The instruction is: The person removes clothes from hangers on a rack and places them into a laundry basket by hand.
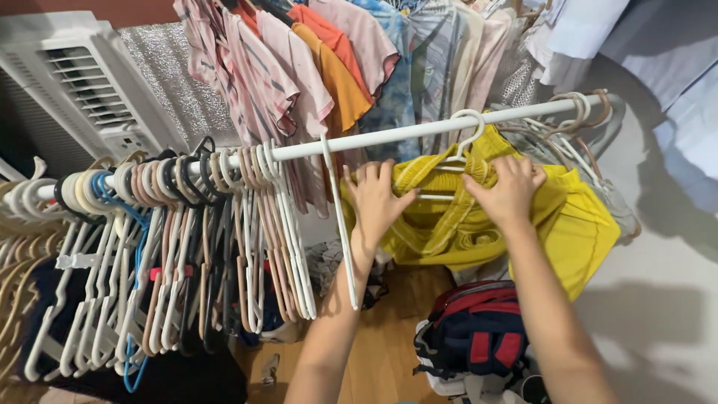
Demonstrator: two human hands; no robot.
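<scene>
A yellow garment (576, 224) hangs on a white hanger (464, 138) hooked over the white closet rod (389, 135). My left hand (376, 198) grips the garment's left shoulder with fingers curled into the fabric. My right hand (508, 187) pinches the right shoulder by the hanger's neck. Both arms reach up from the bottom of the view. A single empty white hanger (340, 224) dangles on the rod just left of my left hand.
Several empty hangers (179, 247) in white, pink, black and blue crowd the rod's left half. Coloured shirts (314, 67) hang on a higher rail behind. An air conditioner (75, 82) sits upper left. A dark blue and red backpack (475, 333) lies on the wooden floor below.
</scene>
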